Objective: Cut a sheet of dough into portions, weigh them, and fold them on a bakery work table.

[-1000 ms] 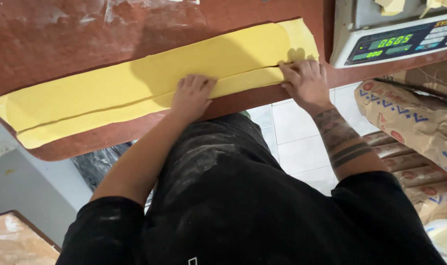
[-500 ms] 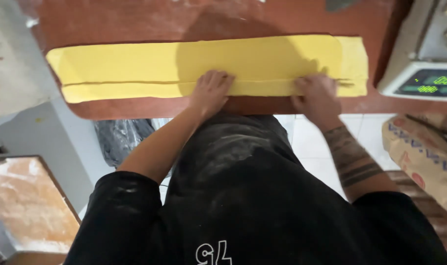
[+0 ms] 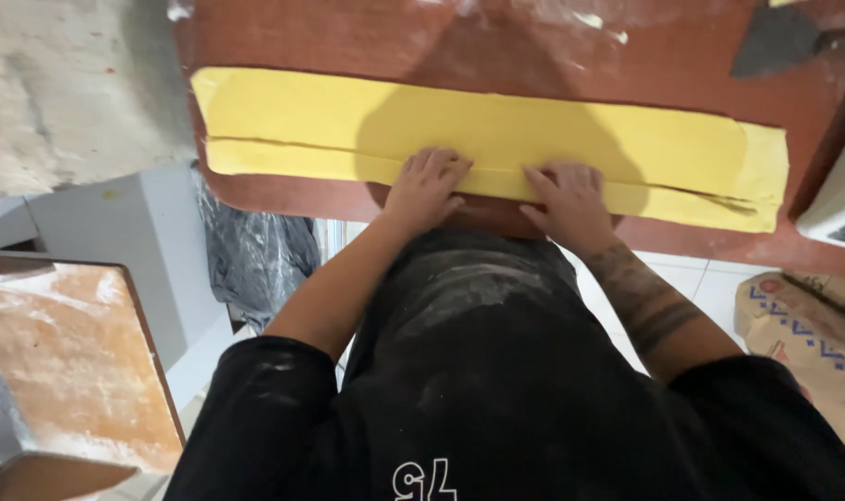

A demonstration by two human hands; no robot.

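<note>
At table edge | my left hand (image 3: 425, 188) and right hand (image 3: 565, 198), spread flat, have closed together mid-strip | pressing yellow dough sheet's (image 3: 283, 116) folded flap | fold pressing moves centreward

1. A reddish-brown bench (image 3: 283, 37) is lying dusted with flour.
2. A scale (image 3: 835, 199) is sitting at the bench's right edge.
3. Paper sacks (image 3: 807, 343) are lying on the tiled floor (image 3: 710, 278).
4. A wooden board (image 3: 60, 357) is showing at lower left.
5. A dark plastic bag (image 3: 255, 255) is hanging below the bench.
</note>
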